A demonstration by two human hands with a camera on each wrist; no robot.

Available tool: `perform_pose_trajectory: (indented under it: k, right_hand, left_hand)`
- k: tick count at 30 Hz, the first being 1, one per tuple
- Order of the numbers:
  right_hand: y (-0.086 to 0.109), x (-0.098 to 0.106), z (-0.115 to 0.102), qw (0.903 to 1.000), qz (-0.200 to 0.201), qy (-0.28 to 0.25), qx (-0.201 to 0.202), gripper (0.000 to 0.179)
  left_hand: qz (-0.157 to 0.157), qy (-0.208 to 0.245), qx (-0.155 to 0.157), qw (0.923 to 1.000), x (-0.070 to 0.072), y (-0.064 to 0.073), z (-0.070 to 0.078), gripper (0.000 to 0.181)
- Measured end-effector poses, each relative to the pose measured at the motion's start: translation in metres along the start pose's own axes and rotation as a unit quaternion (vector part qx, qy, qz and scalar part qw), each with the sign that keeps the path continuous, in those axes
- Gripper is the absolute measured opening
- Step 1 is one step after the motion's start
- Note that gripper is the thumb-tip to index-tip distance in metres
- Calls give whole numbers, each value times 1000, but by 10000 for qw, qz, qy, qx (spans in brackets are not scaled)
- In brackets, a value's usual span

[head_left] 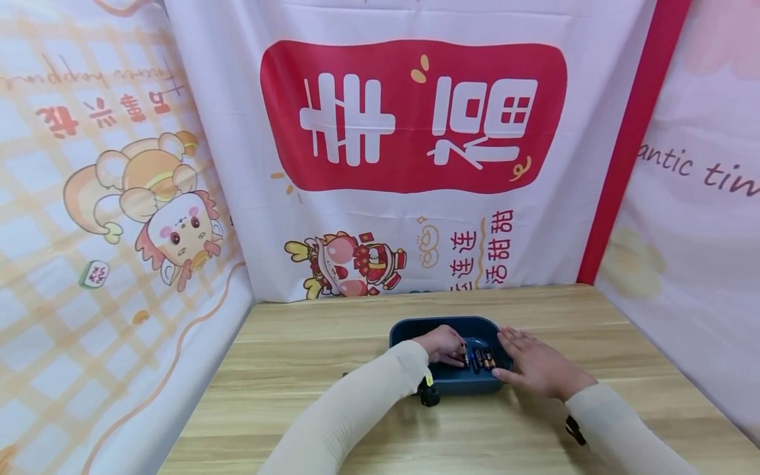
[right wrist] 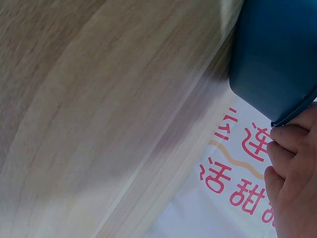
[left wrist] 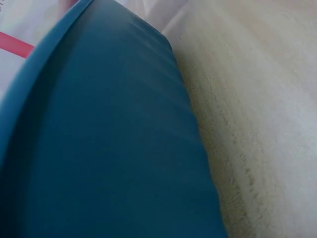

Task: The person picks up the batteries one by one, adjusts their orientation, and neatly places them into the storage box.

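Note:
A dark blue plastic bin [head_left: 463, 386] stands on the table, with several small batteries [head_left: 488, 358] lying side by side in its right half. My left hand [head_left: 444, 343] reaches inside the bin. Its bent fingers pinch a battery [head_left: 466, 357] at the left of the group; the fingertips are partly hidden. At the bin's right end, my right hand [head_left: 537, 363] rests on the rim with fingers extended and thumb spread. The left wrist view holds only the bin's outer wall [left wrist: 114, 124] and tabletop. In the right wrist view, fingers [right wrist: 285, 153] touch the rim.
The wood-grain table [head_left: 297, 369] extends around the bin on all sides. Printed cloth hangs behind it [head_left: 415, 251] and along the left and right sides. Small black devices [head_left: 429, 394] are strapped to both wrists.

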State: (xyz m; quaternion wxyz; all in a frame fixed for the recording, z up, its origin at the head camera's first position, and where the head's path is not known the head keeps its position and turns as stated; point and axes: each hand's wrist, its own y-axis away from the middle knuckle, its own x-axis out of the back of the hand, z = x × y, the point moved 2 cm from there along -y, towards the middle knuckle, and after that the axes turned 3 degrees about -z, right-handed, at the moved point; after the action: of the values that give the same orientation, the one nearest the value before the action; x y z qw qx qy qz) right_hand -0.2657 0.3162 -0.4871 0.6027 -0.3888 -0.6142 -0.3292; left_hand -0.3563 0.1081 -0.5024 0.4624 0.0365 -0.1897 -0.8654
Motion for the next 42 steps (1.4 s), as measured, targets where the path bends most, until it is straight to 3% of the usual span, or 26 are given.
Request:
perform_pose_trajectory:
  k: [12,22,35,42]
  right_hand:
    - [0,1,0,10000,-39,24,-62,87]
    - [2,3,-2,10000,17,-28,-26,86]
    - [1,-1,-1,10000,74,-12,-5,85]
    - [3,1,-3,9999,102,-59,7,85]
  left_hand:
    - [347,-522,61,9980,-5,-1,5,10]
    - [792,-1196,83,9896,-12,-5,5,6]
    - [826,-1110,54,9904,-12,-1,4,19]
    - [667,-759,-37,9949,-3,2,3,8]
